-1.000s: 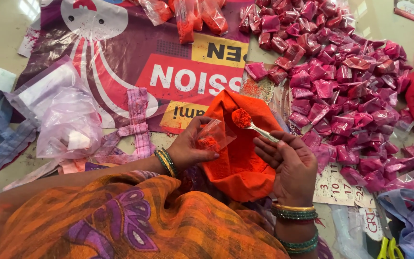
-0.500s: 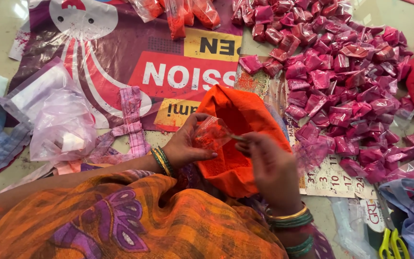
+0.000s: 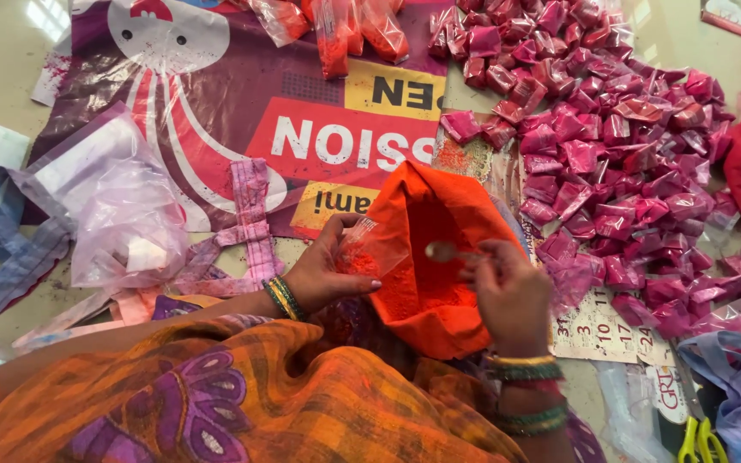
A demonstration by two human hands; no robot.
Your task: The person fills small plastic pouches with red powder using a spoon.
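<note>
My left hand (image 3: pixel 329 274) holds a small clear plastic packet (image 3: pixel 369 250) with orange powder inside, its mouth turned to the right. My right hand (image 3: pixel 508 291) grips a metal spoon (image 3: pixel 443 251) whose empty bowl sits just right of the packet. Both hover over a big orange bag of orange powder (image 3: pixel 429 257) lying open between my arms. Green and gold bangles circle both wrists.
A heap of several pink powder packets (image 3: pixel 611 146) covers the right side. Orange-filled packets (image 3: pixel 349 30) lie at the top on a printed purple banner (image 3: pixel 216 111). Clear bags and a cloth bag (image 3: pixel 105 214) rest at left. A calendar sheet (image 3: pixel 606 330) and yellow scissors (image 3: pixel 703 441) are at lower right.
The spoon, heaped with orange powder a second ago, went to the packet's mouth and is now empty beside it. The view shifted slightly.
</note>
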